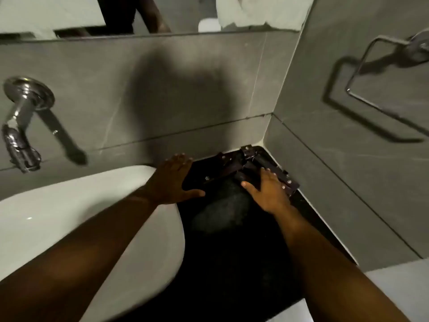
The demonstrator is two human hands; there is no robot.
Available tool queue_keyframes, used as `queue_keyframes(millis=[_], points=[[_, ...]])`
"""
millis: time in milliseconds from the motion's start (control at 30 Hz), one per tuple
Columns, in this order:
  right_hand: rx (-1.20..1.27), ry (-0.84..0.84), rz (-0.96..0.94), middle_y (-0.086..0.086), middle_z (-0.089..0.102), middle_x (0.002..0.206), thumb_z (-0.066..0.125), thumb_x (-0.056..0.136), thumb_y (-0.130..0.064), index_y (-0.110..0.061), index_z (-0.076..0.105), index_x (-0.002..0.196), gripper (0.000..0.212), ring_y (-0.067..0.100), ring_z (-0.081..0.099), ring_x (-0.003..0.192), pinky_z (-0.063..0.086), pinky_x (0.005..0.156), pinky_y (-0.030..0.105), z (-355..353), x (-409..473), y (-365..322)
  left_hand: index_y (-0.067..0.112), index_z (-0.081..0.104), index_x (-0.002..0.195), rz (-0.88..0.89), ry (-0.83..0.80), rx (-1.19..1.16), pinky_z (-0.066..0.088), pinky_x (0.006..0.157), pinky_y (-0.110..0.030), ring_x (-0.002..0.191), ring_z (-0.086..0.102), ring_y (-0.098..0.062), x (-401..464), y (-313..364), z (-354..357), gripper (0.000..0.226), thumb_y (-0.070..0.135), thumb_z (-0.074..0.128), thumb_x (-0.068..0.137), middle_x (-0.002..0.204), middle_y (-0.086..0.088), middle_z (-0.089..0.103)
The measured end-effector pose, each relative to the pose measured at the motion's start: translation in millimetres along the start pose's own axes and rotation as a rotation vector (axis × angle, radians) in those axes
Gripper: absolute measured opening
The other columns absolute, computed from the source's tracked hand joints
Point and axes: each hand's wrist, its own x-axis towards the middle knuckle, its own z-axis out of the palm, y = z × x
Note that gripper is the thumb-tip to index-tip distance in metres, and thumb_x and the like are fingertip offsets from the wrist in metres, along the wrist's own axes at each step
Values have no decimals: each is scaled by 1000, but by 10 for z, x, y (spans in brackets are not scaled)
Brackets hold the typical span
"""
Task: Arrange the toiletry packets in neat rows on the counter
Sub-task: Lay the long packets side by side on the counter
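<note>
- Dark brown flat toiletry packets (250,166) are piled crooked and overlapping in the far right corner of the black stone desk (232,252).
- Right hand (269,191) is laid open, fingers spread, on the pile's near edge; nothing is gripped.
- Left hand (171,180) is open, flat, beside the white ceramic basin (92,217).
- Packets are best slid apart singly, edges squared.
</note>
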Motion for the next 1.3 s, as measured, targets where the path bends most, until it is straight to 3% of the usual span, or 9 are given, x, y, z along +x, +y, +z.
queue_keyframes(millis=[167,333,533,667,800,900,1067,1300], points=[[-206,-147,37,21,28,152,48,88,-52,-10,26,145,75,41,27,139,31,110,57,325,341,445,12,16,148,-34,92,115,6,113,-46,143,6,-30,117,43,257,113,91,14,67,157,-15,12],[-410,-86,50,18,43,135,53,87,-41,-15,41,135,57,42,38,125,37,100,56,451,464,576,15,14,149,-53,155,48,0,113,-41,143,1,-27,115,-2,312,101,84,25,76,157,-12,9],[-231,-94,136,18,41,134,59,82,-38,-18,38,138,63,43,40,121,36,100,56,463,306,622,16,17,148,-101,168,17,12,114,-49,143,7,-31,177,-96,278,99,84,20,77,156,-15,17],[3,-15,252,17,46,126,64,78,-40,-12,54,126,56,40,46,114,42,97,47,633,-197,677,14,22,146,-97,96,86,15,112,-53,142,9,-34,209,-134,288,103,87,12,75,155,-16,20],[-10,67,224,16,53,116,67,76,-46,-14,60,120,55,36,51,107,45,91,41,869,-689,608,8,28,144,53,120,40,13,111,-58,141,12,-40,61,-49,320,104,85,15,76,152,-21,24],[-15,82,188,12,57,109,66,74,-51,-23,62,119,54,33,54,102,47,88,39,1008,-979,485,11,18,147,160,106,60,3,113,-52,142,3,-35,-83,38,362,104,85,16,74,156,-18,14],[-23,159,204,12,60,101,65,70,-53,-23,65,115,54,33,55,96,46,82,39,1265,-1424,389,14,0,149,183,57,47,-5,113,-46,142,-10,-29,-254,135,363,115,90,-4,63,158,-13,-2],[-5,274,240,8,58,98,59,68,-57,-22,66,110,55,28,51,94,44,79,39,1429,-1778,460,14,9,149,196,118,15,-3,112,-45,143,-5,-29,-259,133,388,108,87,5,69,158,-14,6]])
